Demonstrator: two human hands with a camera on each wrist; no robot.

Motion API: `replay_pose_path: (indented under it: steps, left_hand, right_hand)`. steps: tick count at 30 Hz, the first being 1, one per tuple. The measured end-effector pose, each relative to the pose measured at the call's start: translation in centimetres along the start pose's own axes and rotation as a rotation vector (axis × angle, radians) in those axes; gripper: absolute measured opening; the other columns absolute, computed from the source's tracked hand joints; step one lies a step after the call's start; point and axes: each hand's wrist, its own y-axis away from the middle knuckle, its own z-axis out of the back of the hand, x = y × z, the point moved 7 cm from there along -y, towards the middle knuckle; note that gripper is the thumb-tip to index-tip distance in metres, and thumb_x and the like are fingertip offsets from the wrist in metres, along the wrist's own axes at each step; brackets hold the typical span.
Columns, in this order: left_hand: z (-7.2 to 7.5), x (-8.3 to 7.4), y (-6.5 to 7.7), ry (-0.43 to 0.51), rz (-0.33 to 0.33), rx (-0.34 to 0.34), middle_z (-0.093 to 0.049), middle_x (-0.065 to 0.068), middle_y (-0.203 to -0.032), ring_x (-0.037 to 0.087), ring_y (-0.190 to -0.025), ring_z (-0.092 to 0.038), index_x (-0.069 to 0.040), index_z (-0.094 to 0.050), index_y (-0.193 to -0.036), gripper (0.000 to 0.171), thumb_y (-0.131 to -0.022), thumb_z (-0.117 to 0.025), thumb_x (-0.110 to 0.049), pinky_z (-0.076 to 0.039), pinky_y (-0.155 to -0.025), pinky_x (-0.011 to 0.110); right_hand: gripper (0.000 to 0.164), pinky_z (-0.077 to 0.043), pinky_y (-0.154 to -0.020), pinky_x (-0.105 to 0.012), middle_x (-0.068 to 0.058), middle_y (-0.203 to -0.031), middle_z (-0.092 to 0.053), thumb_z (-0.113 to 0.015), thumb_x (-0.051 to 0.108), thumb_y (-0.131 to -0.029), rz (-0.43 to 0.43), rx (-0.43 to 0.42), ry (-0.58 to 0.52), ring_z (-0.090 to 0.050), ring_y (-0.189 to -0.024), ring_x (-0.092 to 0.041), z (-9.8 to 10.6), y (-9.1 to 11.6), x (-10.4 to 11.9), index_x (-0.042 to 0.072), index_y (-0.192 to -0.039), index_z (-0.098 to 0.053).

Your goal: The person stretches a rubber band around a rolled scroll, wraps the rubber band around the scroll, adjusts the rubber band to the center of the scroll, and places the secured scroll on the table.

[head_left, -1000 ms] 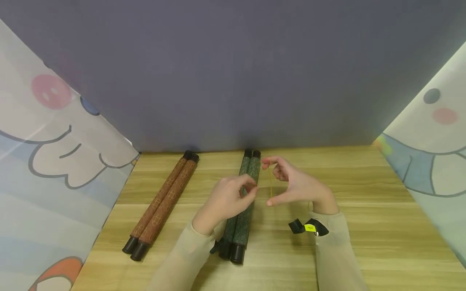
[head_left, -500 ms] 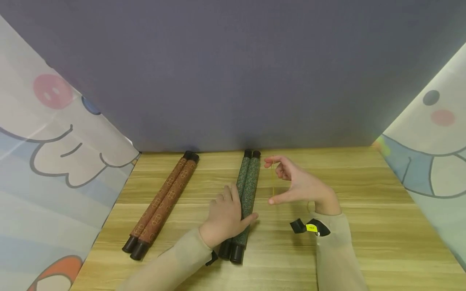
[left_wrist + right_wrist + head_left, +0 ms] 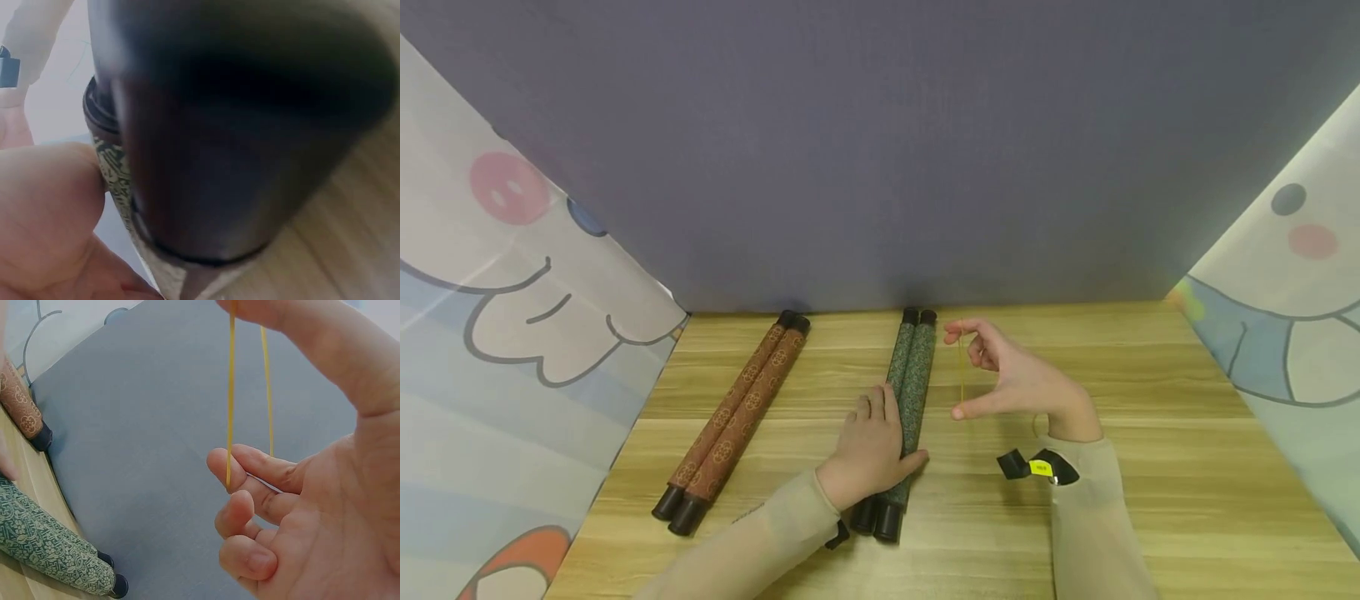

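The left hand (image 3: 870,446) has just left its place beside the right hand (image 3: 1007,375). It now lies along the left side of the green rolls (image 3: 913,392), its fingers fairly straight and its thumb reaching across toward their right edge. In the last half second it has slid slightly toward the near end. The two hands are apart. How firmly the left one presses, I cannot tell; it looks placed to steady the pair.

The right hand, just right of the green rolls, has barely shifted. Its thumb and a fingertip stand spread, holding a yellow band (image 3: 230,394) stretched between them, clear of the bench (image 3: 1210,467). The band goes round no roll, so the two hands seem to be at separate jobs: one on the rolls, one with the loop ready.

The green rolls lie side by side, running from near to far. The brown rolls (image 3: 760,398) lie well apart to the left, slanted, untouched by either hand. Neither pair has visibly moved.
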Motion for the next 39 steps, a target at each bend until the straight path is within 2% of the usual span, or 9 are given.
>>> replay_pose_path:
  steps: [6,11,15,20,25,31,39]
  left_hand:
    - [-0.8,1.4,0.0,0.067,-0.049,0.033,-0.027,0.035,-0.172,0.057,-0.155,-0.034,0.010,-0.019,-0.170,0.112,-0.102,-0.064,-0.068,-0.040,-0.122,0.063]
    - [-0.5,3.4,0.6,0.161,-0.091,0.039,-0.023,0.034,-0.174,0.063,-0.155,-0.029,0.007,-0.018,-0.171,0.105,-0.104,-0.072,-0.053,-0.037,-0.122,0.068]
    - [-0.3,5.3,0.8,0.207,-0.077,0.056,-0.021,0.032,-0.175,0.065,-0.155,-0.027,0.002,-0.016,-0.173,0.100,-0.104,-0.075,-0.041,-0.034,-0.121,0.072]
    - [-0.1,8.0,0.4,0.208,-0.031,0.024,-0.024,0.034,-0.174,0.067,-0.151,-0.030,-0.003,-0.019,-0.174,0.097,-0.102,-0.079,-0.026,-0.036,-0.117,0.077]
    - [0.1,9.9,0.1,0.175,-0.017,-0.041,-0.032,0.038,-0.168,0.066,-0.143,-0.043,-0.004,-0.026,-0.173,0.093,-0.098,-0.080,-0.011,-0.041,-0.113,0.076]
    - [-0.1,10.7,-0.2,0.160,-0.010,-0.081,-0.039,0.039,-0.165,0.063,-0.134,-0.054,-0.005,-0.029,-0.172,0.087,-0.100,-0.077,-0.010,-0.045,-0.112,0.072]
    - [0.7,10.0,0.0,0.055,-0.103,-0.223,-0.059,0.036,-0.142,0.056,-0.114,-0.066,-0.004,-0.045,-0.165,0.081,-0.094,-0.083,-0.008,-0.056,-0.092,0.069]
  right_hand:
    - [0.102,-0.049,-0.091,-0.028,-0.016,-0.148,-0.047,-0.099,0.014,-0.079,0.012,0.001,-0.012,-0.049,-0.096,-0.021,0.0,-0.1,0.0,0.006,-0.160,-0.037]
    - [0.101,-0.045,-0.081,-0.029,-0.014,-0.147,-0.047,-0.100,0.014,-0.078,0.031,-0.002,-0.006,-0.048,-0.095,-0.022,0.1,-0.1,0.0,0.008,-0.158,-0.038]
    - [0.101,-0.044,-0.078,-0.029,-0.009,-0.146,-0.048,-0.100,0.016,-0.079,0.031,0.003,0.007,-0.049,-0.095,-0.021,0.1,0.0,-0.2,0.008,-0.158,-0.038]
    - [0.102,-0.041,-0.073,-0.030,-0.005,-0.143,-0.047,-0.101,0.018,-0.079,0.036,-0.002,0.027,-0.047,-0.092,-0.020,0.2,0.0,-0.3,0.010,-0.159,-0.038]
    - [0.104,-0.041,-0.071,-0.030,-0.005,-0.143,-0.047,-0.101,0.018,-0.078,0.045,-0.009,0.038,-0.048,-0.092,-0.020,0.2,0.1,-0.5,0.009,-0.160,-0.038]
    - [0.105,-0.041,-0.072,-0.030,-0.009,-0.152,-0.043,-0.102,0.020,-0.078,0.023,-0.011,0.046,-0.051,-0.100,-0.023,0.4,0.3,-0.7,0.009,-0.160,-0.037]
    - [0.105,-0.041,-0.069,-0.030,-0.006,-0.152,-0.043,-0.101,0.022,-0.080,-0.010,-0.026,0.066,-0.057,-0.107,-0.025,1.0,0.6,-1.1,0.021,-0.163,-0.038]
